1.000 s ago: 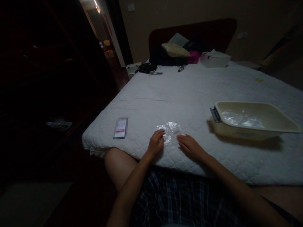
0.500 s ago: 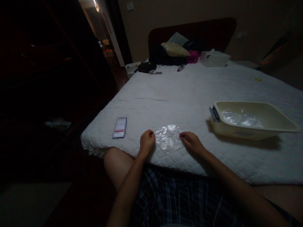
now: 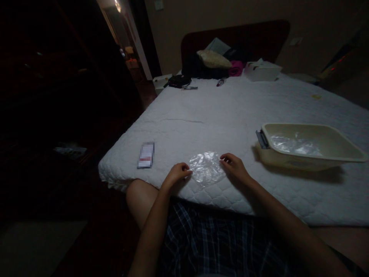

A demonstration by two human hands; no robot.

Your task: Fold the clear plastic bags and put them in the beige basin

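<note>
A crinkled clear plastic bag (image 3: 206,168) lies flat on the white quilted bed cover, close to the bed's front edge. My left hand (image 3: 178,174) is at the bag's left side, thumb and fingers apart, the thumb tip at the plastic's edge. At the opposite side, my right hand (image 3: 234,166) has its thumb and forefinger parted beside the upper right edge of the bag. Neither hand visibly grips the plastic, though light contact is hard to tell in the dim light.
A cream plastic bin (image 3: 305,163) with a grey latch stands at right, clear plastic bags (image 3: 295,145) inside. A blurred-out phone-like rectangle (image 3: 146,156) lies left. Toward the headboard are a white box (image 3: 263,72), a pink roll (image 3: 236,68) and a black bag (image 3: 179,80).
My left hand has loosened from a pinch at the bag's left edge and its fingers have parted. My right hand has shifted slightly up, its fingers spreading. The bag stays in place.
</note>
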